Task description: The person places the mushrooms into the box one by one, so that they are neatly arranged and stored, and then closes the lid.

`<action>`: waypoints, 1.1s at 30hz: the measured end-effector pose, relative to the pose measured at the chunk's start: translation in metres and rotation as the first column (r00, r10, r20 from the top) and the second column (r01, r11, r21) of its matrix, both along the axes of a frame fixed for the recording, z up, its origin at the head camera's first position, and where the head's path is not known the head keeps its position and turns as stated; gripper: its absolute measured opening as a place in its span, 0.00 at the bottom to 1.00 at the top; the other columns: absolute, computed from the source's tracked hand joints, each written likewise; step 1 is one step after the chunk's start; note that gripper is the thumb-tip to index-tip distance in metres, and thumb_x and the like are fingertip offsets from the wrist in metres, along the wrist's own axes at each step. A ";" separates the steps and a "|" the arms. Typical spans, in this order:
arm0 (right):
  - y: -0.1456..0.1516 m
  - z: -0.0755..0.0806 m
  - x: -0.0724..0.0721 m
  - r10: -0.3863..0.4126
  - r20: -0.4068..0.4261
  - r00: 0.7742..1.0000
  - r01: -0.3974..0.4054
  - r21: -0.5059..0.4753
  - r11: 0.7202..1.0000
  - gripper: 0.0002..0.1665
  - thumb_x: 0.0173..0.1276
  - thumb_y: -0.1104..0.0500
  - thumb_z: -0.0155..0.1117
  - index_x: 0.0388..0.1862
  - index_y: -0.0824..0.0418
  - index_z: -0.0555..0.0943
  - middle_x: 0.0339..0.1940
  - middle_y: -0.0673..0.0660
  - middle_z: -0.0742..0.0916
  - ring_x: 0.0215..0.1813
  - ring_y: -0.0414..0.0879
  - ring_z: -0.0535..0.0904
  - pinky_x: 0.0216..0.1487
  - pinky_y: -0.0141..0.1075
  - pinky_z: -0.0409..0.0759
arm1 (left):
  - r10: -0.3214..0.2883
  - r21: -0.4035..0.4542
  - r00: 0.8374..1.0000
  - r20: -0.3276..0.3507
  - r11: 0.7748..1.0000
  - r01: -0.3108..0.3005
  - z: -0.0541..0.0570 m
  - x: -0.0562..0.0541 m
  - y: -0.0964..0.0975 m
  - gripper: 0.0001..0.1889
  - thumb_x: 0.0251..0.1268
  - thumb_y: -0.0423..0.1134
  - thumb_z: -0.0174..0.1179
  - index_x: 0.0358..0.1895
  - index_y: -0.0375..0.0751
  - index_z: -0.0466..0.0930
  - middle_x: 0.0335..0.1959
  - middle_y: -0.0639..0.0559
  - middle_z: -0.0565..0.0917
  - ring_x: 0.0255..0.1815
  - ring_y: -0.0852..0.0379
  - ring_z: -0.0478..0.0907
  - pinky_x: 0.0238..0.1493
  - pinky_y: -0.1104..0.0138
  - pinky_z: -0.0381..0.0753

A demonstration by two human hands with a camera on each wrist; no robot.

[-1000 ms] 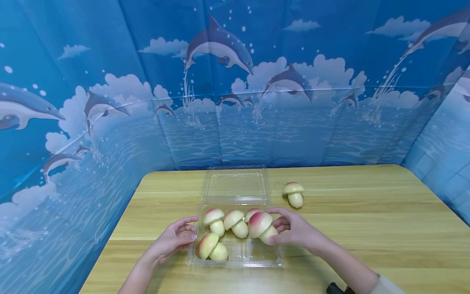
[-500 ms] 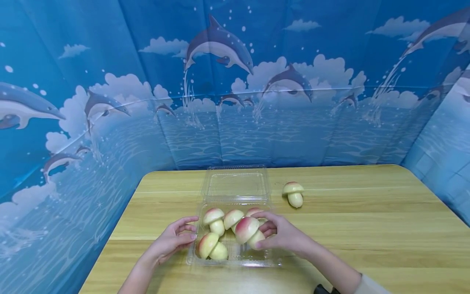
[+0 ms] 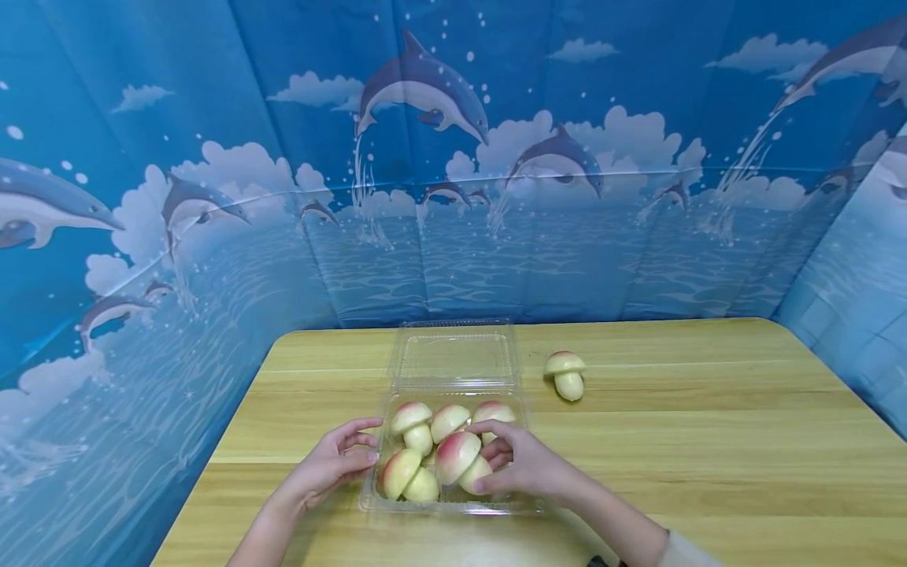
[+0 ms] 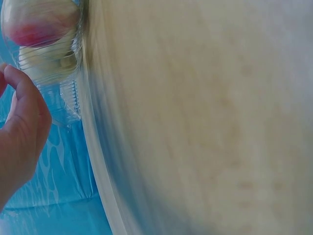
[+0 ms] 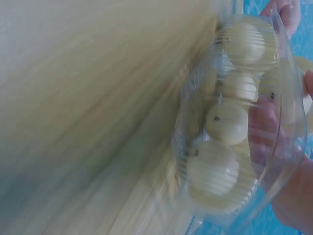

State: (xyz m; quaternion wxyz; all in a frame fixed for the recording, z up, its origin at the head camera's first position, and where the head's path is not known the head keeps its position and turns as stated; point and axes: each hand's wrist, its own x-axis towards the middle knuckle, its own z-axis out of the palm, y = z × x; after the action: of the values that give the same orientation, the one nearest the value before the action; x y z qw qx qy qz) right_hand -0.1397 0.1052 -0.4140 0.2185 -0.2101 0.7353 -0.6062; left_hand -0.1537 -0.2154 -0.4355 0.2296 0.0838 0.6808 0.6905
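Note:
A toy mushroom (image 3: pixel 457 457) with a pink-tinged cap and pale stem is held by my right hand (image 3: pixel 527 468), thumb and fingers at its stem. It is over the front middle of a clear plastic box (image 3: pixel 496 509). Inside the box lie several similar mushrooms, among them a front-left mushroom (image 3: pixel 402 474) and a back-right mushroom (image 3: pixel 494 413), partly hidden by my fingers. My left hand (image 3: pixel 329 468) rests its fingertips against the box's left side, fingers loosely bent. The left wrist view shows this hand (image 4: pixel 22 127) beside the box wall.
The box's clear lid (image 3: pixel 457 358) lies folded back behind it. One more mushroom (image 3: pixel 566 376) lies on the wooden table (image 3: pixel 708 441), to the right of the lid. A blue dolphin-print curtain (image 3: pixel 453 236) stands behind the table. A small dark object (image 3: pixel 597 561) shows near the right sleeve.
My right hand has carried its mushroom leftward and slightly down, to beside the front-left mushroom. The back-right mushroom now shows more. My left hand has stayed in place.

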 end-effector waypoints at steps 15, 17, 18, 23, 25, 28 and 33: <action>-0.013 -0.013 -0.003 -0.009 0.018 1.000 0.009 0.031 0.999 0.42 0.49 0.65 0.73 0.64 0.65 0.67 0.39 0.59 0.80 0.40 0.49 0.78 0.38 0.38 0.80 | -0.002 0.001 1.000 -0.005 1.000 0.002 -0.003 -0.001 -0.001 0.33 0.62 0.29 0.57 0.68 0.28 0.53 0.44 0.47 0.70 0.36 0.62 0.75 0.38 0.71 0.77; -0.014 -0.013 -0.003 -0.012 0.019 1.000 0.011 0.033 0.999 0.42 0.49 0.66 0.73 0.64 0.66 0.67 0.39 0.59 0.81 0.40 0.49 0.78 0.38 0.38 0.80 | -0.001 0.002 1.000 -0.006 1.000 0.001 -0.003 -0.002 -0.001 0.33 0.62 0.29 0.57 0.68 0.28 0.53 0.44 0.47 0.70 0.36 0.62 0.75 0.38 0.71 0.78; -0.014 -0.013 -0.003 -0.014 0.019 1.000 0.013 0.036 0.999 0.42 0.49 0.66 0.73 0.63 0.66 0.67 0.39 0.59 0.81 0.39 0.49 0.78 0.38 0.38 0.80 | 0.000 0.002 1.000 -0.006 1.000 0.000 -0.003 -0.002 -0.001 0.33 0.62 0.29 0.57 0.68 0.28 0.53 0.44 0.47 0.70 0.36 0.62 0.75 0.38 0.71 0.78; -0.016 -0.013 -0.003 -0.030 0.007 1.000 0.029 0.060 0.998 0.41 0.49 0.66 0.73 0.63 0.64 0.67 0.38 0.59 0.80 0.39 0.49 0.78 0.37 0.38 0.80 | 0.008 0.002 1.000 -0.008 1.000 -0.008 -0.004 -0.002 0.000 0.33 0.61 0.28 0.57 0.68 0.28 0.53 0.44 0.47 0.70 0.36 0.62 0.75 0.38 0.71 0.78; -0.017 -0.014 -0.003 -0.037 -0.005 0.999 0.037 0.068 0.997 0.40 0.49 0.66 0.73 0.62 0.63 0.67 0.38 0.59 0.79 0.38 0.49 0.77 0.36 0.37 0.79 | 0.009 0.000 1.000 -0.009 1.000 -0.009 -0.004 -0.002 0.000 0.33 0.62 0.28 0.57 0.68 0.28 0.53 0.44 0.47 0.70 0.36 0.62 0.75 0.38 0.71 0.78; -0.018 -0.015 -0.003 -0.048 -0.026 0.999 0.050 0.078 0.996 0.39 0.48 0.66 0.74 0.60 0.62 0.67 0.37 0.59 0.79 0.37 0.49 0.77 0.36 0.36 0.78 | 0.008 -0.004 1.000 -0.009 1.000 -0.008 -0.004 -0.002 0.000 0.33 0.62 0.28 0.57 0.68 0.28 0.53 0.44 0.47 0.70 0.36 0.62 0.75 0.38 0.71 0.77; -0.020 -0.017 -0.003 -0.062 -0.060 0.996 0.068 0.098 0.993 0.38 0.47 0.66 0.74 0.57 0.61 0.66 0.36 0.59 0.78 0.36 0.48 0.76 0.37 0.36 0.77 | 0.006 0.001 1.000 -0.001 1.000 -0.006 -0.002 -0.002 0.000 0.33 0.61 0.28 0.58 0.68 0.28 0.53 0.44 0.47 0.70 0.35 0.62 0.75 0.37 0.71 0.77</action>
State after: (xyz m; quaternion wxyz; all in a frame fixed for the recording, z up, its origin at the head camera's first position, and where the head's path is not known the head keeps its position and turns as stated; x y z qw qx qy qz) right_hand -0.1432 0.0853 -0.4309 0.1877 -0.1920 0.7771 -0.5692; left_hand -0.1555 -0.2157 -0.4374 0.2270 0.0822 0.6807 0.6917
